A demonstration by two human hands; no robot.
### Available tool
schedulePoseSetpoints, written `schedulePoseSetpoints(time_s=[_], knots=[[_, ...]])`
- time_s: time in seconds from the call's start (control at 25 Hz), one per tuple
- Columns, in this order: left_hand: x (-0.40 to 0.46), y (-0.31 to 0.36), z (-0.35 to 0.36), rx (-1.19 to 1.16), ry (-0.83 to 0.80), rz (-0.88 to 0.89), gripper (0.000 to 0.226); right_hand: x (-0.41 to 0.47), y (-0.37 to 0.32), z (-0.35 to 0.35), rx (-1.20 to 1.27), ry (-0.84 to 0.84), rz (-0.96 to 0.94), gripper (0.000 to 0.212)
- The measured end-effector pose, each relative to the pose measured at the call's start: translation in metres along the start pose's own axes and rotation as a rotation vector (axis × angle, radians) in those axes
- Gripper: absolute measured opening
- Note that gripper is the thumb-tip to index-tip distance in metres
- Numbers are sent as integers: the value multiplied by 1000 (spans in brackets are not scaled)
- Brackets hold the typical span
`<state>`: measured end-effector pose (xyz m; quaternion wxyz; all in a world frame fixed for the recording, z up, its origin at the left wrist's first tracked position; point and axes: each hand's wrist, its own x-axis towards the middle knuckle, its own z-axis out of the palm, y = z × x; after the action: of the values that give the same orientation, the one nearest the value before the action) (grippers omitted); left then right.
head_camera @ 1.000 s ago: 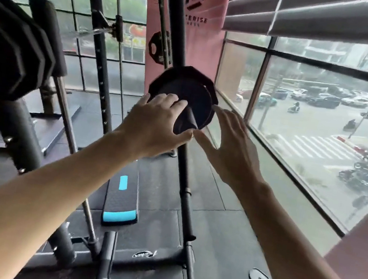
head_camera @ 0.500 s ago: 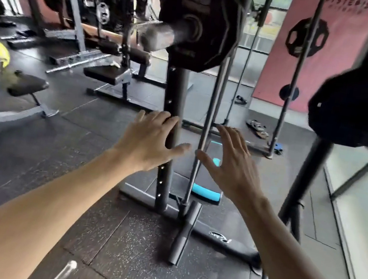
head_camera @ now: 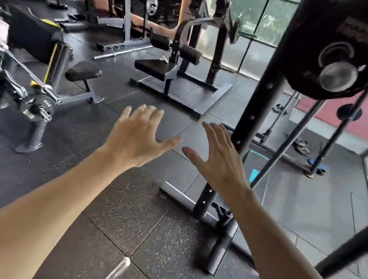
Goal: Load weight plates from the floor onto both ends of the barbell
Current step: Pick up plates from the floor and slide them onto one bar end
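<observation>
A black weight plate sits on the steel barbell sleeve end at the upper right, on the black rack upright. My left hand and my right hand are stretched out side by side over the rubber floor, palms down, fingers spread, holding nothing. Both hands are well below and to the left of the loaded plate. No loose plate on the floor shows near the hands.
The rack's base foot lies just right of my right forearm. A leg machine with a black seat stands behind the hands. A bench with a small plate is at left. A blue-striped step lies behind the upright.
The view has swung left, away from the window. The hands have let go of the small plate on the far sleeve and now hover empty. The nearer loaded plate has shifted to upper right.
</observation>
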<state>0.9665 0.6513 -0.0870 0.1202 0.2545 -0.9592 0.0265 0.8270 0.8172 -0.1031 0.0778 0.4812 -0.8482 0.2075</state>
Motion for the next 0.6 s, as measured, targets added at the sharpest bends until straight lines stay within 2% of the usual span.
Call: schedulePoseSetpoints(time_s=[0.32,0.6], knots=[[54,-47,39,-18,-17,-43,108,89,-2,45,6,-5,25,92],[137,-69,56,-48,58,-92,105,167,30,55,26,-6,-16,88]])
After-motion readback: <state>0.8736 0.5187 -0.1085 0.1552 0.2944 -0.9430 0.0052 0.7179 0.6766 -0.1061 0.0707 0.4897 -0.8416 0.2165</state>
